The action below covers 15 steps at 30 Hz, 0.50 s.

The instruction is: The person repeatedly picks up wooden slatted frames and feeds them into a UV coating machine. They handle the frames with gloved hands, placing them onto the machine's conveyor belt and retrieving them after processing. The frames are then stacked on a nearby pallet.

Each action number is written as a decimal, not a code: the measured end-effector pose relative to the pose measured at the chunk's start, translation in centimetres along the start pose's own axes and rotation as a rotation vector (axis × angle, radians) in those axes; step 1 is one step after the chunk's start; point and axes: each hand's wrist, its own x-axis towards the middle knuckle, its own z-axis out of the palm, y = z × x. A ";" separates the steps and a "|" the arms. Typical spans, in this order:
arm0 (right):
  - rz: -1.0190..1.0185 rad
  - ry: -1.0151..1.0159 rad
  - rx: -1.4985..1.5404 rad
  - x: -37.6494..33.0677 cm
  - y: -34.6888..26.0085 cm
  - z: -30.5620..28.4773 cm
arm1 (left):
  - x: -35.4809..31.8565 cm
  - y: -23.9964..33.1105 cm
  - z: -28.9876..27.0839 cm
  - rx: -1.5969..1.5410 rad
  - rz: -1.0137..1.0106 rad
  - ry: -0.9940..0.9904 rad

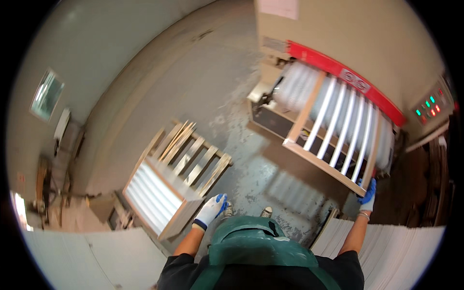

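Observation:
My right hand [368, 195], in a white and blue glove, is closed round the near right corner of a slatted frame [331, 170]. This frame has light brown edges and several white slats. Its far part rests on the machine's rollers [296, 87], while the near edge juts out over the floor. My left hand [212, 210], gloved the same way, hangs low in front of me with its fingers curled and nothing visible in them. Just left of it lies a stack of similar white-slatted frames [157, 198] on a wooden pallet [197, 159].
A red bar [345, 72] crosses the machine above the rollers, and a panel with lit displays [429, 107] is at its right. White stacked sheets or boards stand on my near left [96, 258] and near right [391, 256]. Grey floor [241, 145] separates pallet and machine.

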 end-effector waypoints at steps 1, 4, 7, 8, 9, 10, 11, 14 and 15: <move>0.057 -0.116 0.022 0.5 -0.8 -2.7 | -0.7 -0.4 -0.5 0.139 0.021 0.008; 0.039 0.049 0.212 0.5 0.8 -2.7 | -6.3 -4.0 0.5 0.222 -0.215 -0.060; -0.085 0.357 0.268 -0.7 5.6 -0.6 | -10.9 -6.0 -1.8 -0.007 -0.514 -0.044; -0.001 0.374 0.181 -1.6 8.6 0.7 | -13.2 -7.3 -2.1 0.021 -0.551 -0.039; 0.127 0.359 0.076 -2.9 12.3 2.5 | -16.7 -9.3 -1.3 0.090 -0.585 0.022; 0.277 0.315 -0.034 -4.2 16.0 4.5 | -20.3 -11.7 -0.2 0.154 -0.616 0.081; 0.427 0.253 -0.151 -6.3 20.2 6.9 | -22.8 -13.8 -0.3 0.150 -0.692 0.031; 0.824 0.055 -0.547 -11.7 33.3 17.2 | -29.5 -19.6 -0.7 -0.018 -1.047 0.054; 0.908 -0.024 -0.654 -13.5 37.4 20.8 | -30.7 -21.8 -0.4 -0.104 -1.177 0.106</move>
